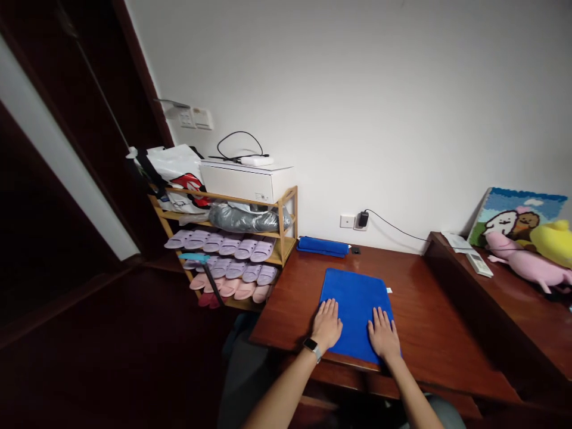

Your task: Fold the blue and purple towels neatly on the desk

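A blue cloth (355, 298) lies spread flat on the reddish-brown wooden table (429, 322), its near edge by the table's front edge. On the cloth's left side rests my left hand (328, 325), palm down with fingers stretched out; a watch sits on that wrist. My right hand (384, 335) lies flat on the cloth's right side, fingers extended. A small white tag sticks out from the cloth's upper right edge. Farther back, a folded blue cloth (323, 246) lies against the wall.
Left of the table stands a wooden rack (281, 244) with slippers (230, 244), a white box (243, 179) and a bag. A charger (363, 218) is plugged into the wall. On the raised ledge at right are a remote (479, 264), a pink plush toy (527, 262) and a picture.
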### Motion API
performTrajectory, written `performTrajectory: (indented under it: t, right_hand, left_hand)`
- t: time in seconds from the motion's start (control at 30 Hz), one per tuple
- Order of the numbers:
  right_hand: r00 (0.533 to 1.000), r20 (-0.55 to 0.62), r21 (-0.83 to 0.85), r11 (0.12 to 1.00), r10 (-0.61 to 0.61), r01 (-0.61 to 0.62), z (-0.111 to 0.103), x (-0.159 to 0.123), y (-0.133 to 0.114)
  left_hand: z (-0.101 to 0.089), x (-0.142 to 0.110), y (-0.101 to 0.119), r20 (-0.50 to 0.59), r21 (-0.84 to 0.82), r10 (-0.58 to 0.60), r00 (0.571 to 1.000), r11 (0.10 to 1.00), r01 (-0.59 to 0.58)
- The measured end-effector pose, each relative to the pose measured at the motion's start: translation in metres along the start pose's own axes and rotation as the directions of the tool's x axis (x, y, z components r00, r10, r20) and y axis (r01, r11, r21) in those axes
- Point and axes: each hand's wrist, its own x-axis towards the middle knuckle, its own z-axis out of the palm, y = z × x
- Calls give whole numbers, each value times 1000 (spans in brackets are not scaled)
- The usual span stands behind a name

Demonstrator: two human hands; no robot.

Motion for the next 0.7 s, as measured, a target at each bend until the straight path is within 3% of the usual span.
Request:
performTrajectory:
  t: [0.17,0.3,0.5,0.7]
  right_hand:
    - [997,-17,65,995,-77,78,-14,6,-31]
    - [993,-1,117,986,-117,116,-15,6,-45]
    - [997,8,100,992,-74,72,-8,5,-17]
    - [1000,20,97,995,16,-18,-5,6,11]
  left_hand:
    - [7,23,29,7,-67,72,997,995,-71]
    - [14,23,22,9,-74,76,997,994,-75]
    - [13,11,-9,-32,-64,47,998,997,-48]
    - [11,8,-11,-54,-68,47,997,996,-51]
